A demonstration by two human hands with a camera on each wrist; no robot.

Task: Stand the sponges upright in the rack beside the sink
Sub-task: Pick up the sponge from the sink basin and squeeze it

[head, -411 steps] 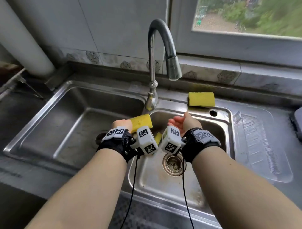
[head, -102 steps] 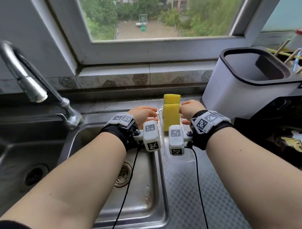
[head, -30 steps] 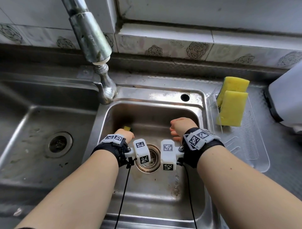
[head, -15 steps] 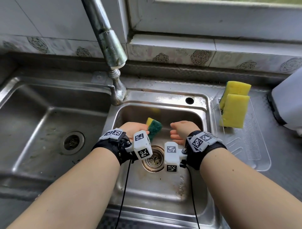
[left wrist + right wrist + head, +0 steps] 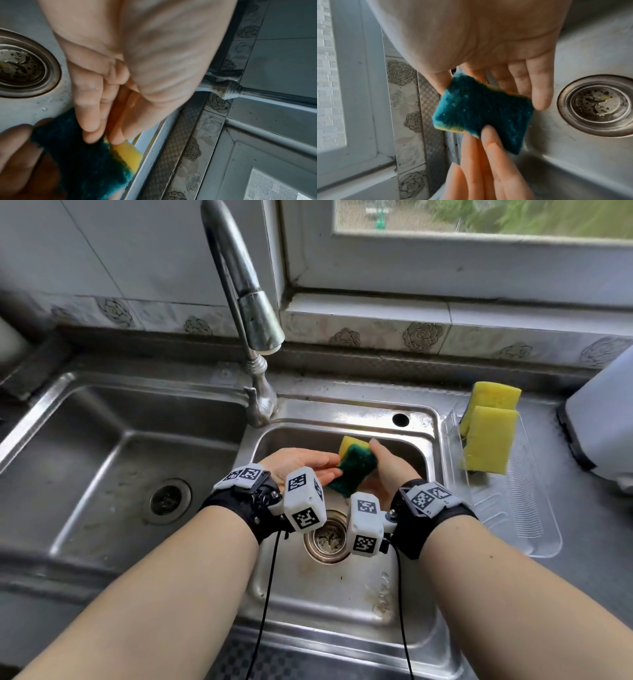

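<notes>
A steel double-basin sink sits under a window, with a band of rose-patterned tiles along the back wall and a curved chrome tap between the basins. Each basin has one round drain; the right drain lies below the wrists. To the right of the sink, a clear plastic ribbed rack holds two plain yellow sponges standing on edge, one behind the other. A third sponge, yellow with a dark green scouring face, is held over the right basin between both hands. The left hand pinches one end with nearly straight fingers. The right hand holds the other end, thumb and fingers closed lightly on its edges. A white container stands at far right.
</notes>
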